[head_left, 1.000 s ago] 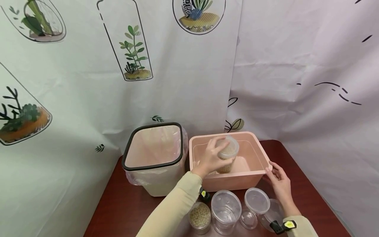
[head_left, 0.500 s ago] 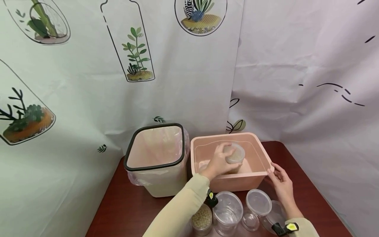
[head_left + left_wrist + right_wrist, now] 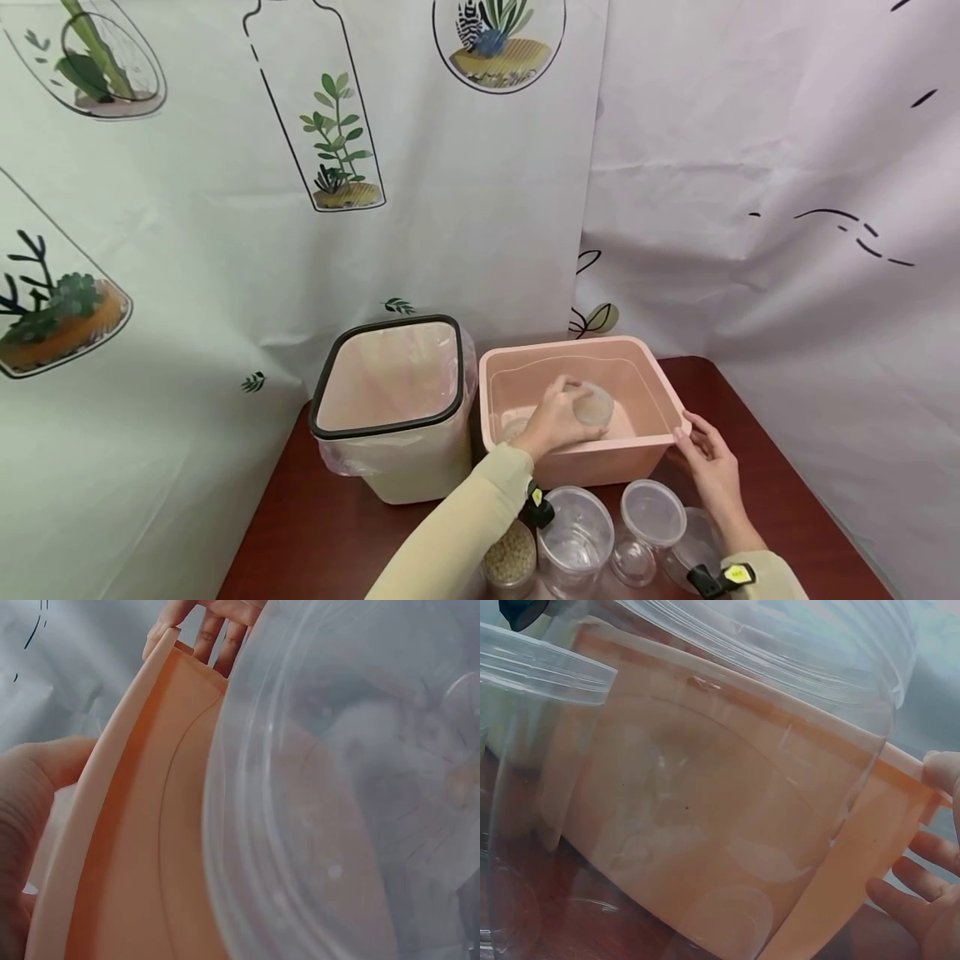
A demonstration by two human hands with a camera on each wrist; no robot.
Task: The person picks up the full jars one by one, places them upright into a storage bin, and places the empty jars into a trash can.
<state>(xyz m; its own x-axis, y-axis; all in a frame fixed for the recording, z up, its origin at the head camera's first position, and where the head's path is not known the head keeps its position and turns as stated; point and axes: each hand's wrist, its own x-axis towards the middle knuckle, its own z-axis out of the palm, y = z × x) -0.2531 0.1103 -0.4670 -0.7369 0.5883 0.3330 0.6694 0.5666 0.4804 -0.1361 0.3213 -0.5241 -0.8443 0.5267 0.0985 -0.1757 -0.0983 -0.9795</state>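
In the head view my left hand [image 3: 562, 417] reaches over the front rim into the pink plastic bin [image 3: 645, 358]. Its fingers and thumb grip a lidded clear jar [image 3: 595, 406] around the top, low inside the bin; the lower part of the jar is hidden. Another round lid [image 3: 515, 428] shows in the bin left of my wrist. My right hand [image 3: 711, 462] holds the bin's front right corner, thumb over the rim [image 3: 904, 759] and fingers below it on the outside, as the right wrist view shows.
A white trash can [image 3: 420, 458] with a black rim stands left of the bin. Before the bin are a jar of pale beads [image 3: 510, 554], a large clear jar [image 3: 576, 533] and a smaller lidded jar [image 3: 654, 512]. Another clear container [image 3: 693, 550] sits beside my right wrist.
My left hand has carried the jar rightward and lowered it deeper into the bin. The right hand keeps its hold on the corner.
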